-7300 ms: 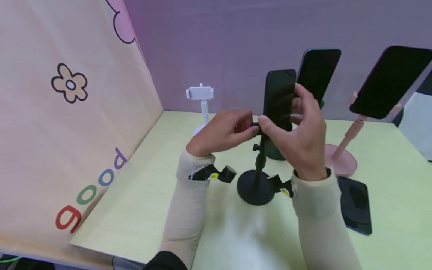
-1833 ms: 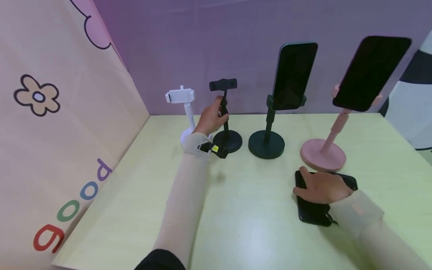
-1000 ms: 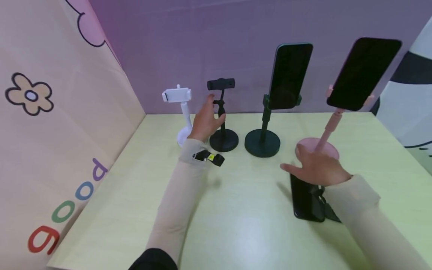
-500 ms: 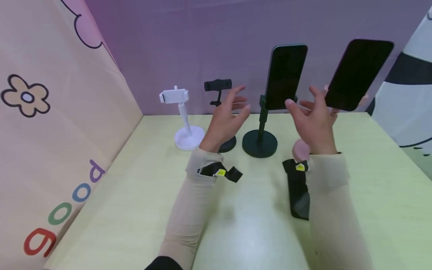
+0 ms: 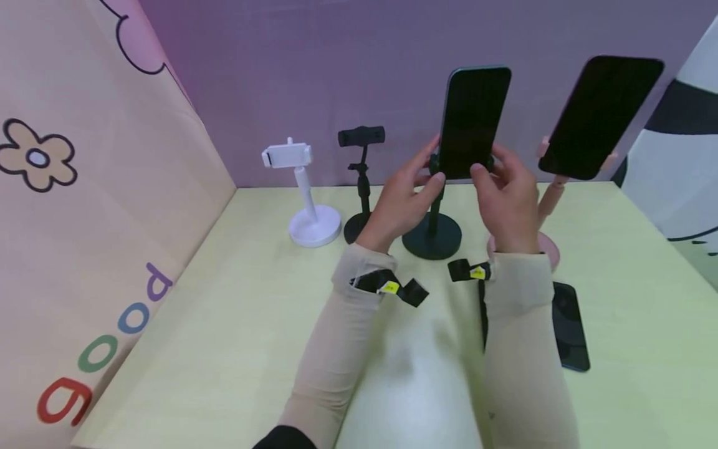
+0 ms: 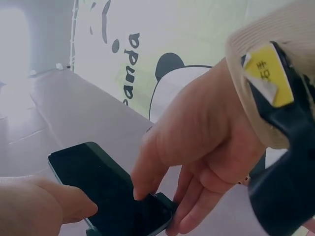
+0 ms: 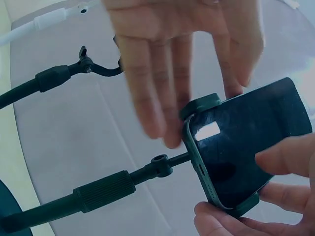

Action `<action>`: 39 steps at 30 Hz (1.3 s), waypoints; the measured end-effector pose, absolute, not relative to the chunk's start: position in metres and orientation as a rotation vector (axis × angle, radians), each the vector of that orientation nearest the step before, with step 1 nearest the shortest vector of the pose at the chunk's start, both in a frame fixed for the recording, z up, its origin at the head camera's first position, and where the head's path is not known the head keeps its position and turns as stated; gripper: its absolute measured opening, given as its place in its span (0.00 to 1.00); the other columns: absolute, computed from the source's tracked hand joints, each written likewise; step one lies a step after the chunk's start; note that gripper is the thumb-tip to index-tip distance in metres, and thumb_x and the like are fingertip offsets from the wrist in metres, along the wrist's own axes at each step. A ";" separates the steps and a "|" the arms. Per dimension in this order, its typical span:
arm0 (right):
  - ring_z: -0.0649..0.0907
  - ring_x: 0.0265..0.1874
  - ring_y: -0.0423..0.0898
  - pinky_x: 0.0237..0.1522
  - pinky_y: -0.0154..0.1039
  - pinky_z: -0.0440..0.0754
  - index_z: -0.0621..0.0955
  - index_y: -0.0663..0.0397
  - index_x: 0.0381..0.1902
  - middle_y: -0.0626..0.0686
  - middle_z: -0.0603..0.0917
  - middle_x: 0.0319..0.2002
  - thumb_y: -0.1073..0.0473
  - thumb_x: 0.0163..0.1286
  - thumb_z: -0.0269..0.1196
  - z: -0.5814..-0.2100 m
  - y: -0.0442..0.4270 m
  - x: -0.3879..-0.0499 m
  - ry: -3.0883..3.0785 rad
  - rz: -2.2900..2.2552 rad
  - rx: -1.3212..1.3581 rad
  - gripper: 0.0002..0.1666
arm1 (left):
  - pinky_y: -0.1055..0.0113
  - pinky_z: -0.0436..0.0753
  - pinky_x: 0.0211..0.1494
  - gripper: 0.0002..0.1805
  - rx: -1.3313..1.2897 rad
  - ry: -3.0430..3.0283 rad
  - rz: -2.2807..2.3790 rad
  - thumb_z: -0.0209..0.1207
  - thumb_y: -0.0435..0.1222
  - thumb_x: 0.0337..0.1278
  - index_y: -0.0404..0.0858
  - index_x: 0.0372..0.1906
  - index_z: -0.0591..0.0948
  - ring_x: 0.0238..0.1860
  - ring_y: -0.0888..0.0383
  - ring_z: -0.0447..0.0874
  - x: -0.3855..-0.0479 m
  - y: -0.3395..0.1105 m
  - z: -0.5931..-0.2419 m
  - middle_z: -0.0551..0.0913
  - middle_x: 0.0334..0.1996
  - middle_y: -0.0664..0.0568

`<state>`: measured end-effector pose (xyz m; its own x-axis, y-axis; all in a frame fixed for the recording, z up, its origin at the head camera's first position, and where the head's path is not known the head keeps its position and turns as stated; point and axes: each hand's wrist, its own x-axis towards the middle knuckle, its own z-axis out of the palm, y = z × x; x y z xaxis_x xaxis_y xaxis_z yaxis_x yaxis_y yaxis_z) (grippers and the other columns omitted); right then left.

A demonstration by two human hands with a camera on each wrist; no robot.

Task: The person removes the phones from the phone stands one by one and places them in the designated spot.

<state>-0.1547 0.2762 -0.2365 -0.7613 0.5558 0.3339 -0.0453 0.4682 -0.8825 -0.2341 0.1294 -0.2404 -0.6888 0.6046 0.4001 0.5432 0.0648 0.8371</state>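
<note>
We see the smartphone [image 5: 473,121] between our two hands, seated low in the clamp [image 7: 202,104] of the dark green phone stand [image 5: 432,238] on the counter [image 5: 247,312]. Its long axis runs upward, leaning slightly right in the head view, and its screen faces us. We judge that any move from here turns on how our fingers straddle its lower end: thumbs in front, other fingers reaching behind. Our right hand [image 5: 507,209] looks the nearer, its thumb on the lower right of the screen and its fingers curled round that side of the clamp, so we read it as gripping the phone there. Our left hand [image 5: 399,209] reaches the lower left edge with long, fairly straight fingers; we cannot tell how firmly its thumb presses.

The right wrist view shows what the head view hides: the clamp hugging both long edges, the phone's bottom edge bare between, and the ribbed collar [image 7: 104,191] on the stem. It also shows left fingers hanging just beside the clamp. The left wrist view alone catches the "panda" lettering [image 6: 131,64] on the backdrop beyond.
</note>
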 end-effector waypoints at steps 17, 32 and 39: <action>0.86 0.42 0.47 0.50 0.40 0.80 0.79 0.47 0.60 0.54 0.84 0.49 0.36 0.70 0.53 -0.227 0.263 -0.152 -2.203 1.174 -0.328 0.30 | 0.72 0.82 0.37 0.24 1.151 2.490 1.786 0.48 0.42 0.73 0.42 0.70 0.68 0.34 0.59 0.87 -0.237 0.109 -0.233 0.79 0.56 0.45; 0.79 0.39 0.51 0.44 0.48 0.74 0.80 0.52 0.56 0.58 0.84 0.41 0.36 0.72 0.49 -0.218 0.257 -0.134 -2.382 1.046 -0.155 0.31 | 0.71 0.80 0.34 0.15 1.236 2.738 1.563 0.52 0.46 0.70 0.41 0.47 0.82 0.30 0.63 0.83 -0.230 0.092 -0.225 0.85 0.36 0.52; 0.78 0.37 0.53 0.41 0.50 0.72 0.80 0.54 0.47 0.58 0.83 0.38 0.39 0.74 0.47 -0.209 0.252 -0.120 -2.511 0.968 -0.058 0.27 | 0.67 0.65 0.24 0.19 1.402 2.820 1.441 0.51 0.48 0.70 0.41 0.25 0.74 0.19 0.58 0.68 -0.224 0.078 -0.219 0.68 0.16 0.51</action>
<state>-0.1195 0.2522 -0.2091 -0.8997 0.1948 0.3907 -0.1180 0.7531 -0.6472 -0.2237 0.0779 -0.2185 -0.6293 0.5105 0.5860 0.7740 0.3433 0.5321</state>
